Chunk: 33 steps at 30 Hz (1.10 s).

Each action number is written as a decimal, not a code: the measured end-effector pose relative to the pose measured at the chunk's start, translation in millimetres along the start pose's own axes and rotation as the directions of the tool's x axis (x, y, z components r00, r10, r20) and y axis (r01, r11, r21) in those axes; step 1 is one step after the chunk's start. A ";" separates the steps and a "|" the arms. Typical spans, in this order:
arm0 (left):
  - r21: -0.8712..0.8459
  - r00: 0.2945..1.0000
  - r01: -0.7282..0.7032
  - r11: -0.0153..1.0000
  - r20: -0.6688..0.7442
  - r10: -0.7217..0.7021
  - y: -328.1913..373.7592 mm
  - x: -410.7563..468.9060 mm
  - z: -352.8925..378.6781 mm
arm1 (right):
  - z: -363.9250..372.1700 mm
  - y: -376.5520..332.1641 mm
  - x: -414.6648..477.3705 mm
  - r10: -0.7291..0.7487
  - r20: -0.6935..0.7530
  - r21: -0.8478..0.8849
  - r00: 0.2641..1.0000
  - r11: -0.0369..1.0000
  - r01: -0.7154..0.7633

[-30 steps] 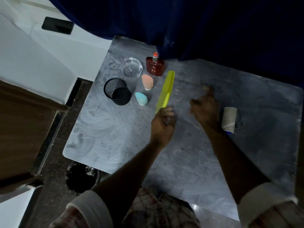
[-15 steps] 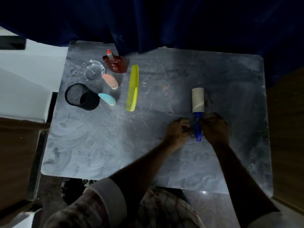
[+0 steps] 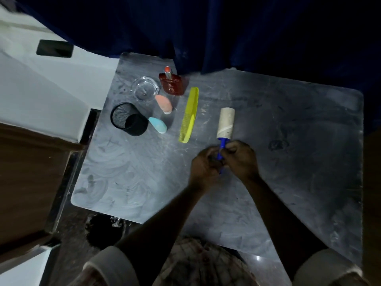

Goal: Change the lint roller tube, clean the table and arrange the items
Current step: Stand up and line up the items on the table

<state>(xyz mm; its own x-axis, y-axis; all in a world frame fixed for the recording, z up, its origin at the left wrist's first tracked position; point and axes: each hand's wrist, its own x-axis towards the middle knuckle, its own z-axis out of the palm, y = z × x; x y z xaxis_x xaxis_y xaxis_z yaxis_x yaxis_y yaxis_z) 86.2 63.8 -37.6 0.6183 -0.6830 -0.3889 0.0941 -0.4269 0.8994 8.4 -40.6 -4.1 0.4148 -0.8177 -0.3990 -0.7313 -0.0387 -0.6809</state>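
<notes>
Your left hand (image 3: 206,164) and right hand (image 3: 240,156) are both closed around the blue handle (image 3: 221,147) of the lint roller (image 3: 224,131), near the middle of the grey table (image 3: 144,182). Your fingers cover most of the handle, so you see only a short stretch of blue above them and a sliver between the two wrists. Whether the handle's lower end touches the tabletop cannot be told. The roller's tube (image 3: 226,122) is bare brown cardboard and points toward the far edge.

Just left of the tube lies the yellow comb (image 3: 189,115), apart from it, running from the far edge toward you. Nearer the far left corner you have a cluster: a red perfume bottle (image 3: 172,84) partly against the dark blue curtain (image 3: 226,32), a clear glass dish (image 3: 145,90), a peach sponge (image 3: 164,103), a light blue sponge (image 3: 157,124) and a black mesh cup (image 3: 128,118) on its side. The dim light hides the bottle's label.

Below the table's near left edge a dark round shape (image 3: 103,230) sits on the floor, too dark to identify. Your rolled cuffs are cut off at the bottom.
</notes>
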 end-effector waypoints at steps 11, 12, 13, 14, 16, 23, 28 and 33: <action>0.114 0.997 0.052 0.992 -0.055 -0.046 17.0 36.8 -59.6 | 46.3 -55.4 34.7 -0.027 -0.008 -0.059 1.000 0.998 0.026; 0.120 0.998 0.047 0.992 -0.056 -0.041 16.6 39.6 -61.7 | 47.9 -57.4 37.0 -0.020 -0.001 -0.064 1.000 0.998 0.020; 0.133 0.998 0.038 0.990 -0.054 -0.031 16.3 42.1 -63.6 | 49.3 -59.3 39.2 -0.006 0.005 -0.057 1.000 0.998 0.006; 0.154 0.999 0.028 0.988 -0.049 -0.021 16.4 44.2 -65.1 | 50.8 -60.9 41.0 0.014 0.007 -0.040 1.000 0.999 -0.014; 0.213 1.000 0.002 0.977 -0.029 0.004 15.7 47.9 -67.7 | 53.5 -62.8 42.3 0.028 -0.013 -0.043 1.000 0.999 -0.029; 0.301 0.996 -0.088 0.949 0.033 0.082 14.4 52.1 -72.5 | 55.8 -64.1 40.1 -0.018 -0.067 -0.133 0.998 0.991 0.009; 0.350 0.994 -0.108 0.931 0.004 0.114 20.6 47.4 -72.7 | 52.5 -64.8 37.5 -0.010 -0.100 -0.124 0.995 0.992 -0.002; 0.388 0.991 -0.115 0.915 -0.025 0.135 25.2 42.8 -70.4 | 51.3 -66.3 36.7 0.007 -0.114 -0.112 0.993 0.994 -0.020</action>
<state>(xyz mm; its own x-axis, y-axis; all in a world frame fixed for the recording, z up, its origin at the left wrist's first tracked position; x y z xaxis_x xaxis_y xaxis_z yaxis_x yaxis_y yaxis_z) 170.0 65.6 -17.5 0.6446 -0.7194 -0.2587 -0.2876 -0.5416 0.7899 99.9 -38.6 -5.1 0.3453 -0.8782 -0.3310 -0.7955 -0.0867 -0.5998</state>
